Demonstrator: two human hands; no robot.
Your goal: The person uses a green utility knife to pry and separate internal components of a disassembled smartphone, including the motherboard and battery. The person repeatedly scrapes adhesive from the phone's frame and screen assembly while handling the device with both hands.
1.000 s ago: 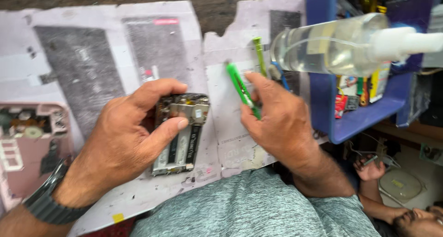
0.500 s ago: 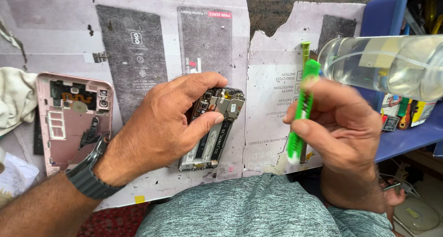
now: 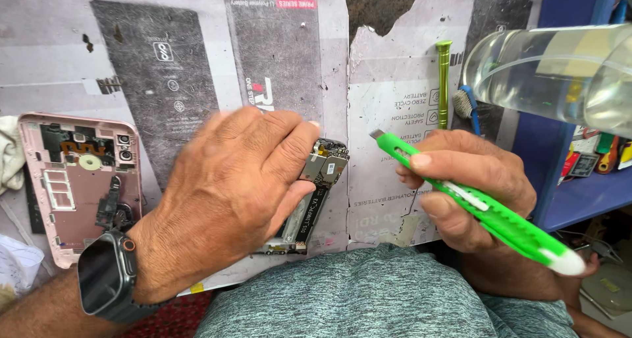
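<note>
At the centre of the frame the person's left hand (image 3: 230, 200) lies palm-down over a dark, narrow phone circuit board with metal shields (image 3: 316, 193), its grip closed around the board's left edge with the thumb pressed along the side, so that only the right strip and the upper end of the board show. The board rests on a grey printed paper sheet with dark rectangles (image 3: 388, 107) that covers the tabletop. On the wrist of that hand, at the lower left of the frame, sits a dark smartwatch with a grey band (image 3: 105, 275). To the right of centre, the right hand (image 3: 467, 193) has its grip closed around a bright green plastic utility knife with a white end cap (image 3: 474, 203), which slants from the lower right up toward the board, its grey blade tip just beside the board but apart from it. At the left edge lies a pink opened phone back shell (image 3: 79, 186) with its inner parts exposed. In the upper right, a clear plastic bottle of liquid (image 3: 546, 75) lies across a blue plastic bin (image 3: 546, 180), and a slim green metal screwdriver (image 3: 444, 81) stands just left of it, beside a small blue-handled brush (image 3: 467, 107).
</note>
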